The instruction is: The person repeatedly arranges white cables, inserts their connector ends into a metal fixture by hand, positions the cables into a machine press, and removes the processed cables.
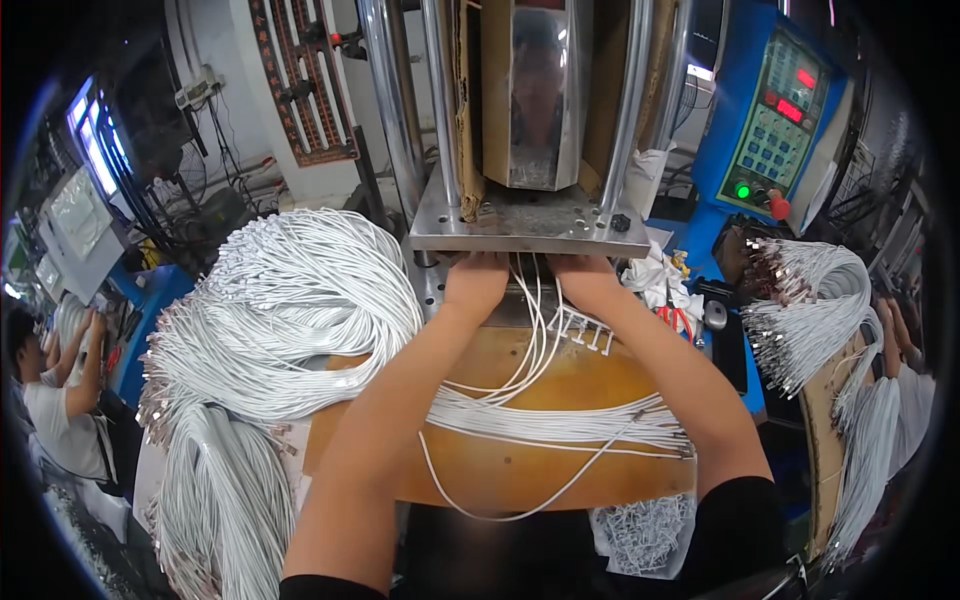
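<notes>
Both hands reach under the steel plate (530,243) of a press, side by side. My left hand (478,282) is at the plate's front edge, its fingers hidden beneath it. My right hand (585,280) reaches in likewise on the other side, fingers also out of sight. Between them, a few white cables (545,340) come out from under the plate and curve down to the left. A small white branched plastic piece (583,328) lies just below my right hand. Across the brown work board (480,475), under my forearms, stretches a bundle of white cables (560,422).
Large heaps of white cables (300,290) fill the left side; another bundle (820,300) hangs at the right. A blue control box (775,120) stands right of the press, near red-handled pliers (675,318). A bag of small white pieces (643,535) sits below the board. A co-worker (65,410) is at far left.
</notes>
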Demonstrator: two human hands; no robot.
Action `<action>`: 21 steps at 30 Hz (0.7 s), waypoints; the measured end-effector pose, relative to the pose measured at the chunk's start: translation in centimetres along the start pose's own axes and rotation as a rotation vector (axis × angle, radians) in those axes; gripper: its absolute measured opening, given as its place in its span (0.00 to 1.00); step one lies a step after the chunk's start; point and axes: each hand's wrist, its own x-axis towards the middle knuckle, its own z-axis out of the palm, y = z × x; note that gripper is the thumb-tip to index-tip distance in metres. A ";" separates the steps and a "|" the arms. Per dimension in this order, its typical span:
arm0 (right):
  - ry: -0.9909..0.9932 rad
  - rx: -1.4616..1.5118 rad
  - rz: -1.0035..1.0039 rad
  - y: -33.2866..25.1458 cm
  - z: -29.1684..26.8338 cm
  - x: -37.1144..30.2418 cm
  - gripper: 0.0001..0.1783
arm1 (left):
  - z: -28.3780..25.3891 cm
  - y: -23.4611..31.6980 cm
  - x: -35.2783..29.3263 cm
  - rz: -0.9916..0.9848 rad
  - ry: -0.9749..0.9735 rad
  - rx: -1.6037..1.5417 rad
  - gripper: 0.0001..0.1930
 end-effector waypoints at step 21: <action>-0.434 -0.188 0.114 -12.6 -13.9 -24.9 0.47 | -17.1 -1.5 -27.1 0.104 -0.340 -0.155 0.41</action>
